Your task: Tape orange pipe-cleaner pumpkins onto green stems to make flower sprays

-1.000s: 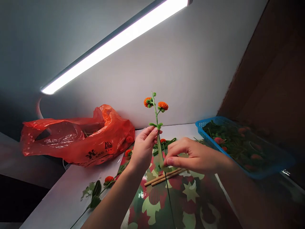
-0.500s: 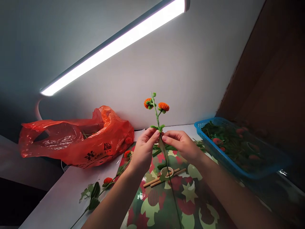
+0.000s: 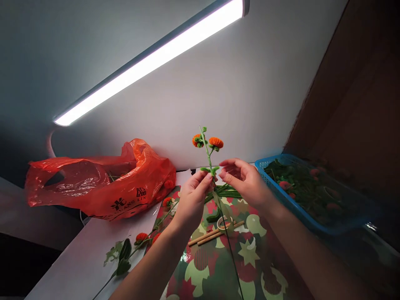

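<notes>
Pinching is done by the left hand [image 3: 194, 192], between whose thumb and fingers a handmade-looking flower stem [image 3: 209, 157] is held just below two small fuzzy leaves [image 3: 214, 171]. The right hand [image 3: 249, 181] is poised just beside the stem, its thumb and fingertips parted; nothing is seen in its grasp, and whether the stem is touched cannot be told.

The stem is held almost upright in front of the wall, its top leaning slightly left. Two orange blooms [image 3: 216, 143] and a little green bud [image 3: 204, 129] are carried above the hands; below them, a thin dark wire [image 3: 232, 252] is seen running down. A pale green strip [image 3: 216, 200], apparently tape, is left hanging under the pinch. The binding of the stem seems to be the step in hand. For the next move, it is judged, the strip must be caught near the stem and drawn snugly round, with the wire held steady.

Beneath, a ring-shaped roll [image 3: 218, 224] is seen by two wooden sticks [image 3: 210, 238] on a camouflage-like patterned sheet [image 3: 248, 252]; whether it is hanging or resting is unclear. Behind the hands, green stems [image 3: 229, 192] are laid. Farther left, another orange flower [image 3: 141, 238] is laid on the white table [image 3: 81, 254], near a red plastic bag [image 3: 134, 191]. At right, flowers and greenery are held in a blue basket [image 3: 261, 163].
</notes>
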A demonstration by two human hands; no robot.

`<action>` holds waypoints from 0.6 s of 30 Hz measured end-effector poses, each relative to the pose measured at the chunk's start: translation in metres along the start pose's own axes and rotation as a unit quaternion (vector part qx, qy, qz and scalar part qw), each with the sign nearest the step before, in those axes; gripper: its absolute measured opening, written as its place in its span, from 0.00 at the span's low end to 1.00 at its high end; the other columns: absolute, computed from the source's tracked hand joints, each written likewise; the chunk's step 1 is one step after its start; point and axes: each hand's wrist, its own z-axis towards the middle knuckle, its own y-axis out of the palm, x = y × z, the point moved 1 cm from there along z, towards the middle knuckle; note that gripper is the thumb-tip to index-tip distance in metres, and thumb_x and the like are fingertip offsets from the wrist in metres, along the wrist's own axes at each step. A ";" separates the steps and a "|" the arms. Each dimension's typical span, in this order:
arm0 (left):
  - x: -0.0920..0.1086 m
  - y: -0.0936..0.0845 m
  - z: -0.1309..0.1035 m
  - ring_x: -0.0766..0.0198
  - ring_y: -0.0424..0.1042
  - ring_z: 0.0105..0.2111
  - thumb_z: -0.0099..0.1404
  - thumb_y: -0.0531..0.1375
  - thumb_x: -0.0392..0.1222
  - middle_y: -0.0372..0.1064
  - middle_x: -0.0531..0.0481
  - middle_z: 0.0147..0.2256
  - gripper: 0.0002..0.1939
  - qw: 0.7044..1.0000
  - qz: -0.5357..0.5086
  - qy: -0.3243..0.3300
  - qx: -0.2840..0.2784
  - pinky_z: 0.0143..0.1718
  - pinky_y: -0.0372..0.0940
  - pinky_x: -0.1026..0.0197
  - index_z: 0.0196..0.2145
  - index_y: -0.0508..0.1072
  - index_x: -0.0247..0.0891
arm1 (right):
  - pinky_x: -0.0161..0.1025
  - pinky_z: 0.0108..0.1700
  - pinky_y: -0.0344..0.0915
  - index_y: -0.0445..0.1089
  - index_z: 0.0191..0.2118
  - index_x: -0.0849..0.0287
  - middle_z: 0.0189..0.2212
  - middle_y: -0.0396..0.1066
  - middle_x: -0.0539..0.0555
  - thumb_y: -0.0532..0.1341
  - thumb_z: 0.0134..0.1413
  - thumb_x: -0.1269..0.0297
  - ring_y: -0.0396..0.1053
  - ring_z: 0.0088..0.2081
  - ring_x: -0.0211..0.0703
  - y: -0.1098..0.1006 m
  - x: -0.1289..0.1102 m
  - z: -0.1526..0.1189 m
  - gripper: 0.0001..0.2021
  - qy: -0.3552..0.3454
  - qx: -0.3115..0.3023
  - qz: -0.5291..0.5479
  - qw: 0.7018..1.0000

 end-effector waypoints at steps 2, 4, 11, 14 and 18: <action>0.000 0.002 0.000 0.72 0.63 0.27 0.59 0.59 0.40 0.66 0.53 0.27 0.05 0.999 -0.024 -0.025 -0.013 0.31 0.60 0.69 0.32 0.73 0.36 | 0.39 0.40 0.67 0.70 0.37 0.57 0.32 0.72 0.52 0.63 0.48 0.61 0.70 0.34 0.39 -0.001 0.004 0.003 0.10 -0.018 0.010 0.024 0.999; 0.000 0.004 -0.001 0.72 0.64 0.27 0.58 0.60 0.38 0.67 0.52 0.28 0.05 0.998 -0.048 -0.046 -0.023 0.31 0.61 0.68 0.32 0.73 0.35 | 0.38 0.40 0.67 0.71 0.33 0.58 0.30 0.72 0.51 0.63 0.47 0.62 0.70 0.34 0.39 0.000 0.006 0.004 0.07 -0.040 0.013 0.037 0.998; 0.001 0.008 -0.002 0.71 0.66 0.26 0.57 0.61 0.36 0.67 0.52 0.26 0.06 0.990 -0.106 -0.081 -0.046 0.30 0.63 0.68 0.33 0.74 0.33 | 0.35 0.38 0.65 0.70 0.30 0.59 0.27 0.71 0.49 0.62 0.49 0.65 0.69 0.32 0.38 0.001 0.004 0.003 0.03 -0.080 0.049 -0.006 0.996; 0.001 0.008 -0.001 0.71 0.66 0.27 0.57 0.61 0.37 0.67 0.51 0.26 0.05 0.989 -0.106 -0.086 -0.048 0.30 0.63 0.69 0.32 0.73 0.33 | 0.35 0.38 0.65 0.70 0.30 0.58 0.27 0.71 0.49 0.60 0.51 0.66 0.69 0.32 0.38 0.003 0.001 0.000 0.03 -0.097 0.055 -0.027 0.993; 0.000 0.007 -0.002 0.71 0.66 0.27 0.57 0.61 0.38 0.68 0.51 0.28 0.06 0.994 -0.078 -0.070 -0.037 0.31 0.63 0.67 0.34 0.73 0.34 | 0.37 0.38 0.64 0.70 0.31 0.58 0.28 0.71 0.50 0.59 0.52 0.67 0.68 0.33 0.39 0.002 -0.002 -0.001 0.03 -0.131 0.050 -0.064 0.988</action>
